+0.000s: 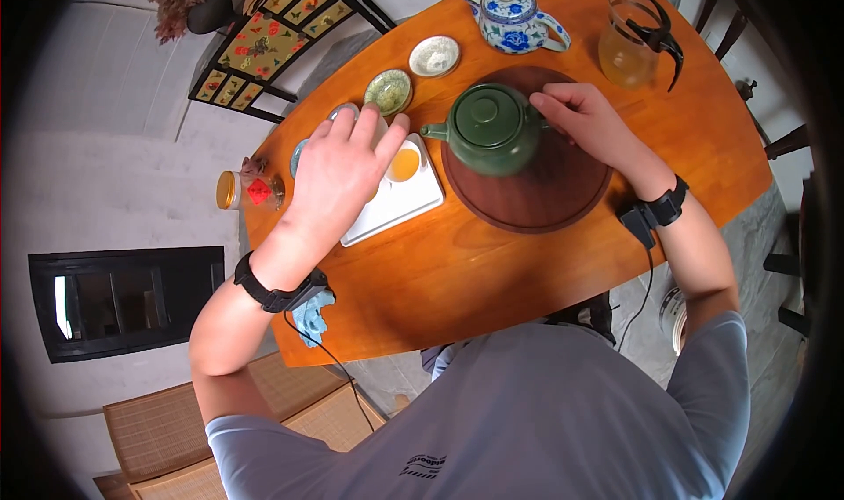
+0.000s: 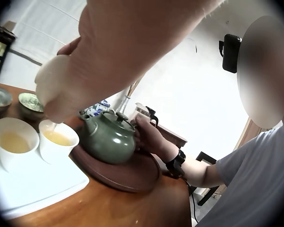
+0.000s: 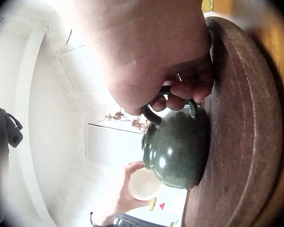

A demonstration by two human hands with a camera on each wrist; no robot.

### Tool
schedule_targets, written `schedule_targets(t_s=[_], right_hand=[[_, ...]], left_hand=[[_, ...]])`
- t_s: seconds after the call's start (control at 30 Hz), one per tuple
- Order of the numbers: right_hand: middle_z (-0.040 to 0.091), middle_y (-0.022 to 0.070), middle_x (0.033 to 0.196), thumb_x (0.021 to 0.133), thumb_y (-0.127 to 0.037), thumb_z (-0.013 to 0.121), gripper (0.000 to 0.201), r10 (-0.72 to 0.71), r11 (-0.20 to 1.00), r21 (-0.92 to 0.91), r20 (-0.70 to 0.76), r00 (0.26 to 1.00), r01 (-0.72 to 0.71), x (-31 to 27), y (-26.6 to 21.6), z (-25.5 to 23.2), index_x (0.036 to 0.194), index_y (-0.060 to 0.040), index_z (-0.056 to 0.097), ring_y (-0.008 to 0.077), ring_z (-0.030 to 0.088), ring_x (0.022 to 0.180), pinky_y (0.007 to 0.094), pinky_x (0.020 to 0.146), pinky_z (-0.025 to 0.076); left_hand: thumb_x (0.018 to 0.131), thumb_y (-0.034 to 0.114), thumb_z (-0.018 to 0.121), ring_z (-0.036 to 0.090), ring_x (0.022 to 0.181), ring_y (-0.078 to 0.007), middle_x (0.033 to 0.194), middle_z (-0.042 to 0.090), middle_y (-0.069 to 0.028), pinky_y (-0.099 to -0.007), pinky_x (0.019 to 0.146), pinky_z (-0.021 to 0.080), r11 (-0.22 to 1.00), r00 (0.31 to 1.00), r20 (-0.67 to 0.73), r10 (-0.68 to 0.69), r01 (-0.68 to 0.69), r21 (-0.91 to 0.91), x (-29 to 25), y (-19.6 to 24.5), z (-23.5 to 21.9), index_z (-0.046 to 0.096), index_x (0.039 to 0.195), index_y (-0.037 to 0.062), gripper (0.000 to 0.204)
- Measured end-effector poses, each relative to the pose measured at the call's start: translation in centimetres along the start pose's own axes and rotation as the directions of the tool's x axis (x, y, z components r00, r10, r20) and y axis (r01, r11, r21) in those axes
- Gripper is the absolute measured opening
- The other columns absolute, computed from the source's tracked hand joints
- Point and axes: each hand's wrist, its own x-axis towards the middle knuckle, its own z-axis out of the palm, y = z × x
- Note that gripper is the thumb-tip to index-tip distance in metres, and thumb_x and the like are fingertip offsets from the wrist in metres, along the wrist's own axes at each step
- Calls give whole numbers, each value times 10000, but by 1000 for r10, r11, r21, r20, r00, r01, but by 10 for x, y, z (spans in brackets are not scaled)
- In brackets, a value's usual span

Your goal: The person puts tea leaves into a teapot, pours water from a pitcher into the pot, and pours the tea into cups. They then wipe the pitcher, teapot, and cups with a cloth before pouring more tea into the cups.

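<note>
On the orange-brown wooden table (image 1: 492,263) I see a round dark wooden tray (image 1: 545,192) carrying the squat green ceramic teapot (image 1: 489,129), which stands upright with its lid on and its spout toward the white rectangular tray (image 1: 396,208). My right hand (image 1: 585,118) has its fingers curled through the teapot's handle, grasping it. My left hand (image 1: 338,170) hovers over the white tray and grips a small white teacup (image 2: 51,80) lifted off it; I cannot tell what is in it. Two more white teacups stand on that tray, the nearer teacup (image 2: 13,142) and the farther teacup (image 2: 58,139), both holding amber tea.
</note>
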Motion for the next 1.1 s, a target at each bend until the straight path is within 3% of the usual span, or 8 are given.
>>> schedule_targets(t_s=[0.13, 0.47, 0.57, 0.7, 0.8, 0.87, 0.97, 1.1], right_hand=[[357, -85, 696, 1084, -294, 611, 445, 16, 1000, 9, 12, 1000, -16, -1, -2, 0, 730, -53, 491, 31, 332, 682, 264, 584, 303], [338, -78, 694, 1083, -297, 609, 455, 8, 1000, -15, 7, 1000, -8, -1, 0, 1, 726, -53, 469, 46, 324, 681, 280, 593, 304], [349, -80, 688, 1083, -296, 609, 451, -4, 1000, -17, 28, 1000, 4, 1, 0, -1, 726, -55, 474, 39, 338, 680, 270, 586, 310], [379, -88, 670, 1084, -297, 607, 421, 44, 999, -2, -5, 999, -44, -2, -2, 1, 735, -86, 502, 22, 370, 640, 235, 549, 312], [397, -92, 661, 1086, -297, 604, 408, 59, 998, 20, 2, 998, -59, -1, 2, 2, 737, -108, 510, 16, 390, 607, 224, 529, 313], [415, -92, 656, 1093, -285, 592, 403, 38, 999, 34, -7, 999, -38, 1, 6, 2, 735, -119, 509, 15, 411, 587, 223, 523, 319], [414, -80, 653, 1099, -276, 581, 396, 76, 997, 29, -30, 997, -75, 1, 6, 1, 747, -107, 513, 22, 406, 572, 221, 524, 319], [413, -66, 647, 1104, -275, 572, 398, 35, 999, 0, -6, 999, -35, 1, 12, -2, 753, -97, 507, 33, 404, 556, 221, 516, 322]], left_hand=[[805, 67, 662, 628, 1023, -256, 1201, 637, -113, -349, 819, 555, 996, 996, -59, 71, -68, 62, 2, 8, 0, 623, 1309, 138, 511], [813, 67, 662, 635, 1085, -269, 1215, 642, -114, -353, 852, 559, 999, 1000, -12, -15, 16, 48, 3, 8, -8, 622, 1319, 130, 512], [744, 68, 749, 630, 1080, -272, 1211, 629, -109, -356, 861, 556, 999, 997, -71, -5, 9, 48, -1, 10, 1, 611, 1324, 129, 599], [522, 63, 912, 640, 1099, -323, 1176, 635, -119, -419, 887, 570, 975, 981, -96, -166, 149, -165, -10, -6, -5, 562, 1359, 122, 909], [645, 76, 893, 642, 1170, -386, 1269, 648, -144, -441, 944, 571, 770, 877, 5, -481, 425, -476, -32, -29, -9, 531, 1386, 128, 827], [721, 107, 864, 675, 1173, -316, 1259, 670, -133, -397, 972, 566, 528, 752, 74, -655, 526, -667, -55, -45, -10, 504, 1422, 125, 788], [747, 159, 863, 683, 1149, -282, 1236, 683, -149, -403, 985, 564, 207, 567, 140, -812, 503, -839, -97, -67, 1, 481, 1433, 98, 788], [761, 105, 854, 662, 1175, -251, 1236, 670, -156, -381, 1001, 551, 135, 429, 85, -899, 456, -879, -157, -78, 22, 462, 1433, 55, 779]])
